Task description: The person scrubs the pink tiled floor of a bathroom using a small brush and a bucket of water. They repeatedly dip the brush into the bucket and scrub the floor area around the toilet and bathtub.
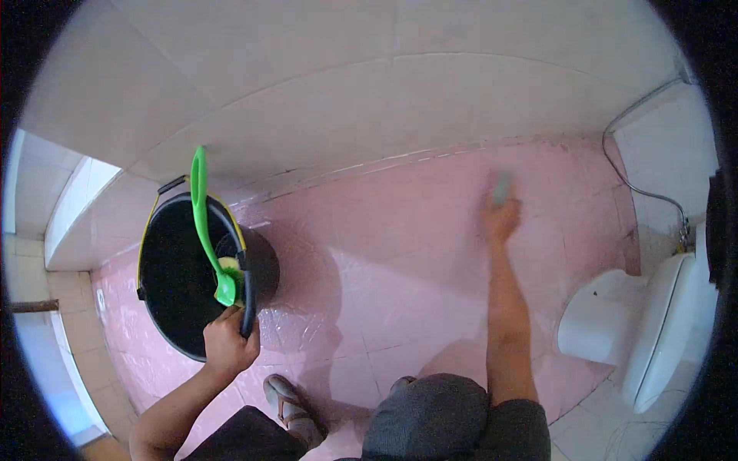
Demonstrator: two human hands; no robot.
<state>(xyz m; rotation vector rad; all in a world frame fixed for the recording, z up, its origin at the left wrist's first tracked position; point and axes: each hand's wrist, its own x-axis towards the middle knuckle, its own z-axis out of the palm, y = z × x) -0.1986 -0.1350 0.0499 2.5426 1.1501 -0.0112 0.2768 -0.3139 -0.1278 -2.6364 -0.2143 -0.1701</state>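
My left hand is closed on the near rim of a black bucket, which tilts so its dark inside shows. A long-handled green brush lies against the bucket, its handle rising past the far rim and its head just above my fingers. Something yellow sits beside the brush head. Stretched out over the pink tiled floor, my right hand is closed round a pale green, block-like scrubber. Motion blurs both hand and scrubber, so the scrubber's exact kind is unclear.
Wet, shiny pink floor tiles lie around the bucket. A pale tiled wall runs along the far side. At the right stand a white toilet and a grey hose. My sandalled foot is near the bucket.
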